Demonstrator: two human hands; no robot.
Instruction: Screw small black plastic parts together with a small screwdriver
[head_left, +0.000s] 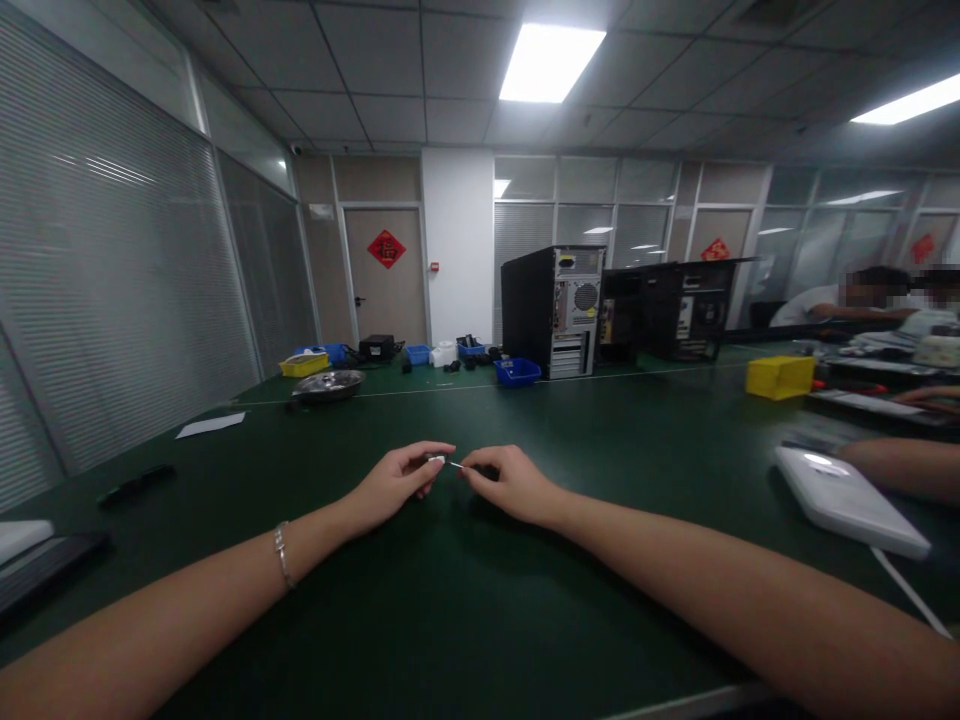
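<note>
i log one thin stick (456, 464) between two hands held apart, long axis sideways, right end pinched by the nearer right hand (517, 485), left end toward a small white piece (436, 459) pinched in the left hand (394, 482), contact unclear; green table (450, 620) beneath, computer case (529, 310) and door (386, 305) beyond.

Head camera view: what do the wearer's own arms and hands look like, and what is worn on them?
Both the left hand and right hand are gloveless, and no sleeves show on the forearms. A slim silver-coloured bracelet circles the left wrist; the right wrist shows nothing worn.
</note>
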